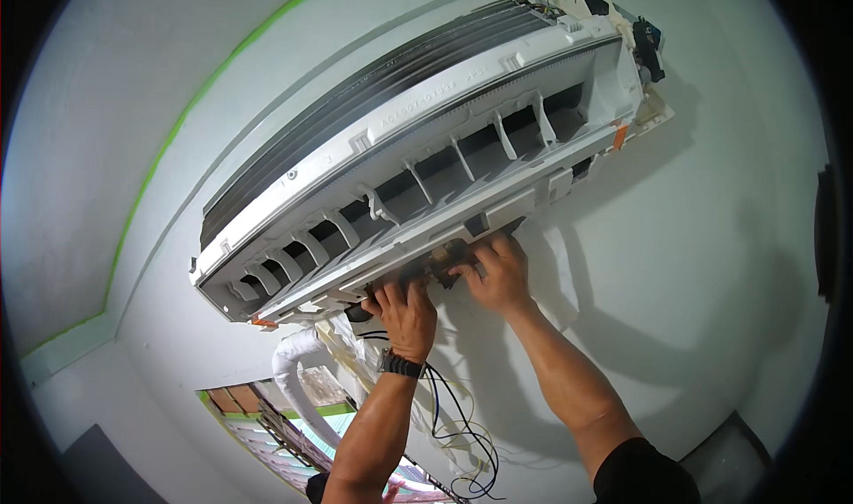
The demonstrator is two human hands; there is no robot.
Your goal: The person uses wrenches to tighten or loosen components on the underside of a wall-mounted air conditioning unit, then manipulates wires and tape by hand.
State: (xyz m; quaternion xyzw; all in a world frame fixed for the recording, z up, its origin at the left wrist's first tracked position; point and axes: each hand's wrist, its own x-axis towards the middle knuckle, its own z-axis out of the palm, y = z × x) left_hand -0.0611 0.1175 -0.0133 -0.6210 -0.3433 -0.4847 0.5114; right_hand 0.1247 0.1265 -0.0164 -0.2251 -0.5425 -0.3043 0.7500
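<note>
Reaching up w/ both arms to underside of wall-mounted AC unit [435, 95], open-fronted, slanting in view w/ R end higher. Have L hand [407, 319] at AC unit's lower edge, L of its centre, w/ fingers bent up & partly hidden beneath it; can't tell if grasping or just pressing. Have R hand [503, 275] at same edge of AC unit, nearer its centre, w/ fingers curled up under & thumb pointing in at dark part [447, 257]. Can find dark part right under AC unit, btwn both hands; can't tell if pinched or only touched. Wearing black watch [402, 364] on L wrist, below AC unit. Can see white ribs [500, 135] across AC unit's front, dark coil [373, 91] along its top, wires [549, 12] at its upper R end. Below AC unit's L end, can see white wrapped pipe [289, 362], bent over. Below AC unit's centre, can see thin cables [435, 397] hanging in loops. Behind AC unit, just pale wall [684, 300]; lower L of AC unit, louvred opening [258, 451].
</note>
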